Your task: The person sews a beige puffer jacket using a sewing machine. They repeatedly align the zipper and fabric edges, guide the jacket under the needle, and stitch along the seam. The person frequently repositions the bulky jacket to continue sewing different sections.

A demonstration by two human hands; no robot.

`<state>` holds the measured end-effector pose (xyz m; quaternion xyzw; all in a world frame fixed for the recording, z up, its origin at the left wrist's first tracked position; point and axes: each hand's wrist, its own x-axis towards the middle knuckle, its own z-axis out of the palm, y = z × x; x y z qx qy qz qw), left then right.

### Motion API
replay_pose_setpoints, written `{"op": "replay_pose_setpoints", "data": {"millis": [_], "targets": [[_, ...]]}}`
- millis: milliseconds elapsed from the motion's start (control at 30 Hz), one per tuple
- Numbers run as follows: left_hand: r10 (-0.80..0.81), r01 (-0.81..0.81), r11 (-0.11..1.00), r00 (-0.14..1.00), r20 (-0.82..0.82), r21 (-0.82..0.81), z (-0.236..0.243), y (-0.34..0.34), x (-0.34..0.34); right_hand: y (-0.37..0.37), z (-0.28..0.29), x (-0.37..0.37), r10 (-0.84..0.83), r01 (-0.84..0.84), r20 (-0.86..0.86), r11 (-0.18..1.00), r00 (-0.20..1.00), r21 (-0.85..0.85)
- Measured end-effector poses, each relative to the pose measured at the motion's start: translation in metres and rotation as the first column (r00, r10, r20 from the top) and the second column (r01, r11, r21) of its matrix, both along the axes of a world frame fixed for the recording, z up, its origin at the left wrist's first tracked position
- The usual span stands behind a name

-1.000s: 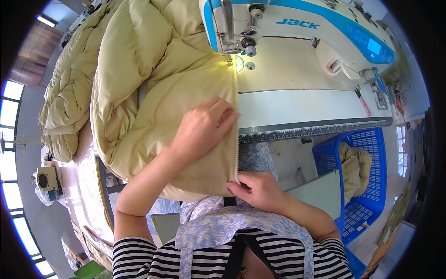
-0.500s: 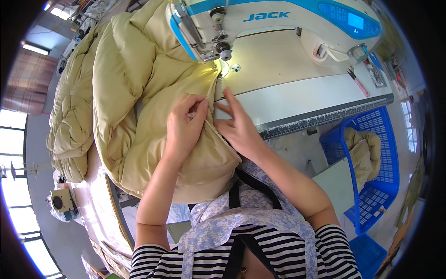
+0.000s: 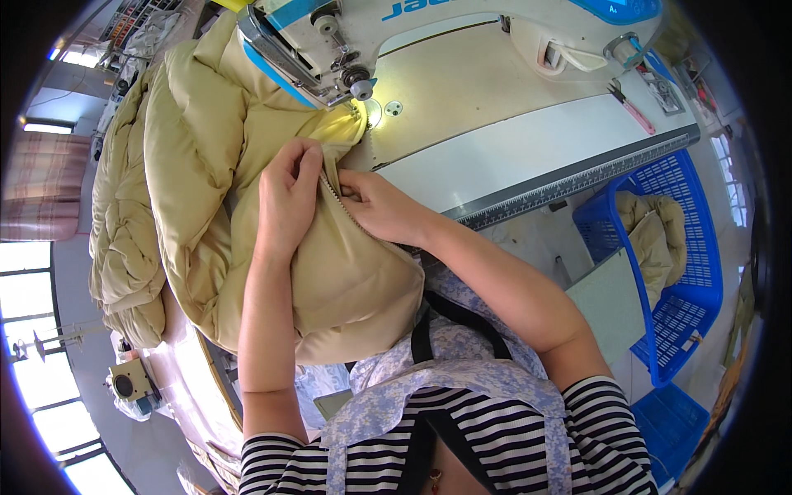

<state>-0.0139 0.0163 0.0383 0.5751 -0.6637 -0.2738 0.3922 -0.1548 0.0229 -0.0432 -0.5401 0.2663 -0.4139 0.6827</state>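
Observation:
A puffy khaki padded jacket point(image 3: 346, 280) lies over the left of the sewing table and hangs down to my lap. Along its right edge runs a zipper point(image 3: 351, 213). My left hand point(image 3: 289, 186) is closed, pinching the fabric just left of the zipper. Fingers curled, my right hand point(image 3: 375, 206) grips the zipper edge from the right, its fingertips partly behind the cloth. Ahead of both hands, the jacket's edge lies by the lit needle area of a white and blue sewing machine point(image 3: 445, 25). The presser foot is hard to make out.
Pink-handled thread snips point(image 3: 634, 111) lie on the table's right side. A ruler strip point(image 3: 577, 181) follows the front edge. Right of me stands a blue plastic basket point(image 3: 708, 247) with khaki pieces point(image 3: 656, 239) inside. More khaki padded fabric point(image 3: 128, 223) is heaped at the left.
My right hand has gone from spread fingers to gripping the zipper edge. My left hand has shifted slightly left and up. The view has turned, so the machine appears farther left and higher.

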Motion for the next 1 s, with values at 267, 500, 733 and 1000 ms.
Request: {"op": "replay_pose_setpoints", "data": {"millis": [267, 500, 733, 1000], "targets": [[-0.236, 0.277, 0.961, 0.804, 0.547, 0.008, -0.010, 0.025, -0.024, 0.054, 0.033, -0.056, 0.097, -0.194, -0.568, 0.974, 0.817, -0.114], [-0.222, 0.392, 0.888, 0.825, 0.520, -0.242, -0.039, 0.054, -0.018, 0.004, 0.018, -0.093, -0.525, -0.182, -0.392, 0.406, 0.756, -0.895], [-0.243, 0.414, 0.871, 0.831, 0.500, -0.264, -0.025, 0.028, -0.009, -0.002, 0.012, -0.093, -0.431, -0.332, -0.386, 0.197, 0.815, -0.922], [-0.241, 0.487, 0.804, 0.792, 0.561, -0.341, -0.052, 0.000, 0.021, -0.001, 0.012, -0.094, -0.428, -0.262, -0.353, 0.258, 0.832, -0.930]]}}
